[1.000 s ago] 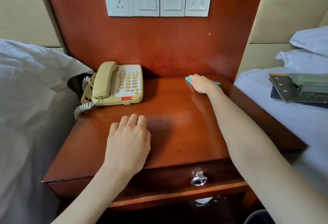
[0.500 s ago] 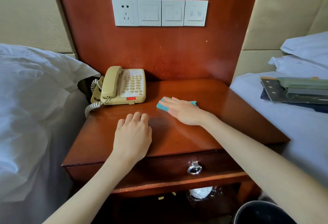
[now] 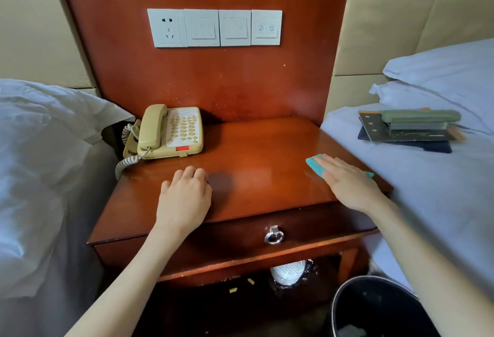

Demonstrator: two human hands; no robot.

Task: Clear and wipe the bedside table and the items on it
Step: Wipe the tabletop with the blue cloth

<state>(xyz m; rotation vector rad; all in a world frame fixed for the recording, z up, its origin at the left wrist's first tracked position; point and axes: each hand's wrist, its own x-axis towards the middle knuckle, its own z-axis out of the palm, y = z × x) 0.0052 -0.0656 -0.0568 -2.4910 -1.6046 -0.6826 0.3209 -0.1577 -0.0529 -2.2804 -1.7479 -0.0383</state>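
Note:
The wooden bedside table (image 3: 256, 165) stands between two beds. A beige corded telephone (image 3: 171, 133) sits at its back left corner. My right hand (image 3: 347, 181) lies flat, fingers together, pressing a teal cloth (image 3: 315, 165) onto the tabletop near the right edge; most of the cloth is hidden under the palm. My left hand (image 3: 184, 197) rests palm down on the front left of the tabletop, fingers slightly curled, holding nothing.
Several flat items, a green case on dark folders (image 3: 411, 128), lie on the right bed. White bedding (image 3: 40, 165) borders the left side. A black bin (image 3: 379, 310) stands at the lower right. A drawer with a ring pull (image 3: 274, 236) faces me. Wall switches (image 3: 213, 28) sit above.
My right hand slid the teal cloth from the back right corner to the middle, then out to the right edge. My left hand stayed put. The view pulled back and tilted.

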